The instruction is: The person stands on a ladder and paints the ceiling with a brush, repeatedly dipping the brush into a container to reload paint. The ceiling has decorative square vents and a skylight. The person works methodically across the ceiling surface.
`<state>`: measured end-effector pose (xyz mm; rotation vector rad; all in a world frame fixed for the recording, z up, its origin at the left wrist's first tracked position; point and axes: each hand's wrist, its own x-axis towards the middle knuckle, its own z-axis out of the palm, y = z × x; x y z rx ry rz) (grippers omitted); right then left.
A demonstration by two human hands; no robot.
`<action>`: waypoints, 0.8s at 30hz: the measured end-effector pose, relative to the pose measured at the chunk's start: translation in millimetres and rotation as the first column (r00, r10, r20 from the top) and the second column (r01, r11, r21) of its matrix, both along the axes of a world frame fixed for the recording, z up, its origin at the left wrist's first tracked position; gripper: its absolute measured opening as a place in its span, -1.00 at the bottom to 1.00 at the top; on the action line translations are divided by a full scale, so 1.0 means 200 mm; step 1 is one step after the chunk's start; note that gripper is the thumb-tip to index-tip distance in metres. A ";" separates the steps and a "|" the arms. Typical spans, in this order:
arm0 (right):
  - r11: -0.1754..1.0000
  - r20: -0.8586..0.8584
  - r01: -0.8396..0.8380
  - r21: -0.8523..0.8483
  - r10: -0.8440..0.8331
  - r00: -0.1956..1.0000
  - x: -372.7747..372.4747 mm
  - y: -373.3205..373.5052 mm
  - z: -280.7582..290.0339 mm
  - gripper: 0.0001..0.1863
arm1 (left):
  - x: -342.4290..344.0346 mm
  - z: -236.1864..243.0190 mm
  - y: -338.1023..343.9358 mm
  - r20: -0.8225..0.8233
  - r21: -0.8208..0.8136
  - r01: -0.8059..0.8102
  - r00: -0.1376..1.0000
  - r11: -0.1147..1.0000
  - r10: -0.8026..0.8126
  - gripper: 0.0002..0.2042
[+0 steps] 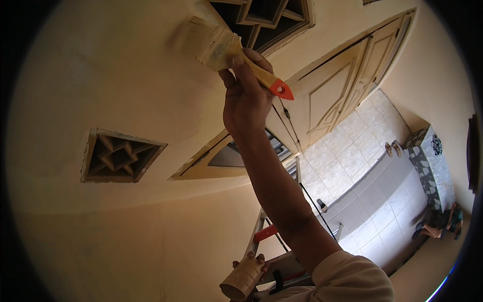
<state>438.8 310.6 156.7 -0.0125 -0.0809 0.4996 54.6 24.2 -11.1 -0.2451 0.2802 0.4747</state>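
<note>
My right hand is raised high against the cream wall, its fingers and thumb closed on a wide paintbrush. The brush has a wooden handle with a red tip, and its pale bristles touch or nearly touch the wall beside a vent opening. Down at the lower edge, my left hand grips a round beige container, held tilted. Its fingertips show along the container's upper side. What is inside cannot be seen.
Below my arm stands a ladder with a red part. Two lattice vents are set into the wall near cream panelled doors. Far down on the tiled floor lie sandals. A person sits low at the right.
</note>
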 end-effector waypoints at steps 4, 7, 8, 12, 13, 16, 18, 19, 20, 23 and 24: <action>0.993 -0.021 0.004 -0.117 -0.007 1.000 -0.02 0.05 -0.02 -0.66 | 0.01 0.01 0.00 0.005 0.013 -0.005 1.000 1.000 0.005 -0.42; 0.981 -0.061 0.021 -0.194 -0.033 0.998 -0.04 0.05 -0.06 -0.66 | 0.02 0.00 0.00 0.021 0.032 -0.016 1.000 0.999 0.016 -0.42; 0.979 -0.068 0.023 -0.201 -0.038 0.997 -0.05 0.05 -0.08 -0.66 | 0.02 0.00 0.00 0.024 0.038 -0.018 1.000 0.999 0.017 -0.42; 0.969 -0.097 0.040 -0.243 -0.066 0.993 -0.08 0.06 -0.14 -0.67 | 0.02 0.00 0.00 0.016 0.045 -0.004 1.000 0.999 0.003 -0.42; 0.966 -0.105 0.044 -0.255 -0.073 0.992 -0.08 0.06 -0.16 -0.68 | 0.02 0.01 0.00 0.013 0.049 -0.007 1.000 0.999 0.007 -0.42; 0.952 -0.119 0.043 -0.304 -0.083 0.989 -0.09 0.05 -0.21 -0.70 | 0.02 0.00 -0.01 0.014 0.053 -0.016 1.000 0.998 0.016 -0.43; 0.946 -0.126 0.039 -0.322 -0.084 0.989 -0.09 0.03 -0.25 -0.70 | 0.01 -0.02 -0.01 0.027 0.049 -0.020 0.999 0.999 0.019 -0.43; 0.943 -0.129 0.037 -0.331 -0.084 0.988 -0.09 0.02 -0.27 -0.70 | 0.00 -0.02 -0.01 0.032 0.049 -0.021 0.999 0.999 0.020 -0.43; 0.939 -0.136 0.030 -0.341 -0.081 0.987 -0.10 0.02 -0.30 -0.70 | 0.00 -0.03 -0.01 0.034 0.047 -0.022 0.999 0.999 0.020 -0.43; 0.928 -0.152 0.027 -0.371 -0.090 0.984 -0.10 0.01 -0.37 -0.69 | 0.01 -0.03 -0.01 0.043 0.045 -0.018 0.999 0.999 0.016 -0.43; 0.926 -0.157 0.029 -0.376 -0.095 0.983 -0.10 0.01 -0.40 -0.68 | 0.01 -0.03 -0.01 0.044 0.045 -0.019 0.999 0.999 0.017 -0.43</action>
